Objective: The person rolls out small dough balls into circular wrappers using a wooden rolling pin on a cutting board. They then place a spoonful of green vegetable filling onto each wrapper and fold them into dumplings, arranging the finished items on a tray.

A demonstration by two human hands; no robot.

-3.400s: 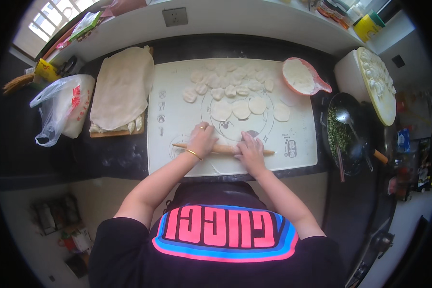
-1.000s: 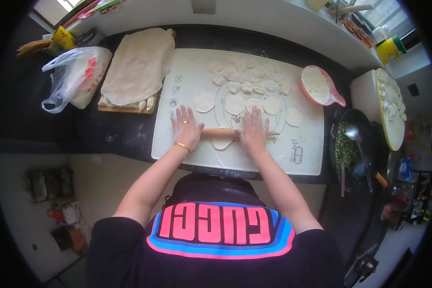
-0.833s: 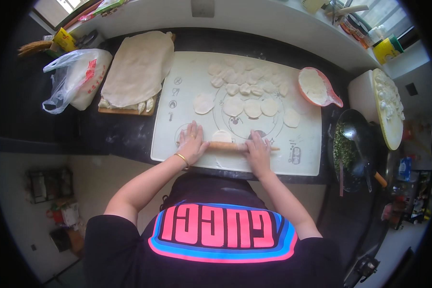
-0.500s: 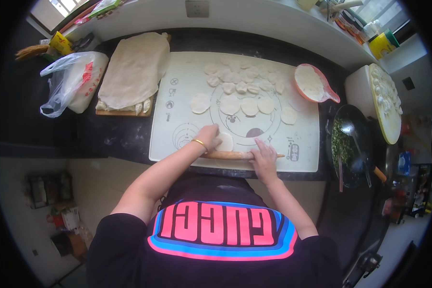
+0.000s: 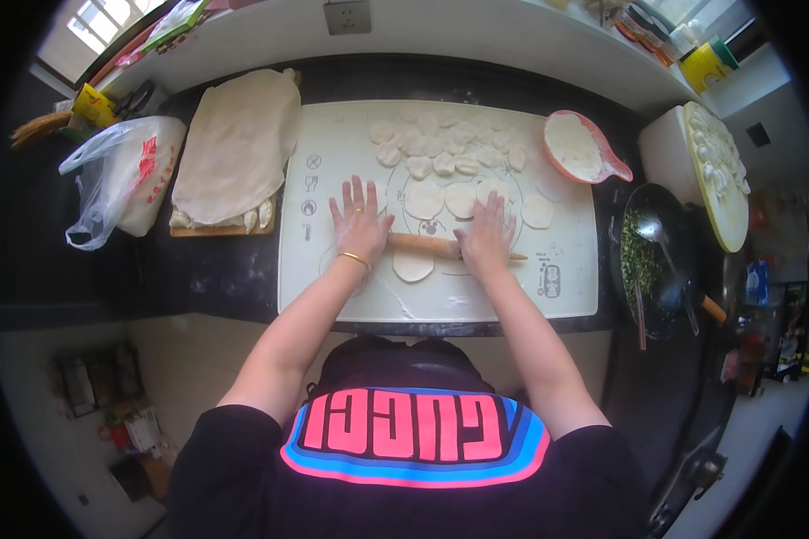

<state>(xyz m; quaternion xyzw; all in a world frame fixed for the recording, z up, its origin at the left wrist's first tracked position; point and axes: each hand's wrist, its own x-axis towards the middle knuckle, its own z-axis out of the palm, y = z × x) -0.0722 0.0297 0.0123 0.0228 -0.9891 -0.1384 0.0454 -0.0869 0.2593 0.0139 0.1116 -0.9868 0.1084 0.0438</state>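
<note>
Where dough (image 5: 413,266) lies, hands (image 5: 361,235) (image 5: 487,241) touch a pin (image 5: 425,245) (wooden).

The tapered wooden rolling pin (image 5: 425,245) is tan, while the thin, flat dough round (image 5: 413,267) at its edge is creamy white. The smooth rectangular mat (image 5: 333,301) is pale cream, patterned with fine grey circles and small grey icons; the flat, dark counter (image 5: 220,283) is black, smudged with white. The round, spouted bowl (image 5: 608,167) is coral pink. The short-sleeved cloth shirt (image 5: 234,485) is black (its chest print, hot-pink block lettering banded with blue and pink, is the brightest patch).
</note>
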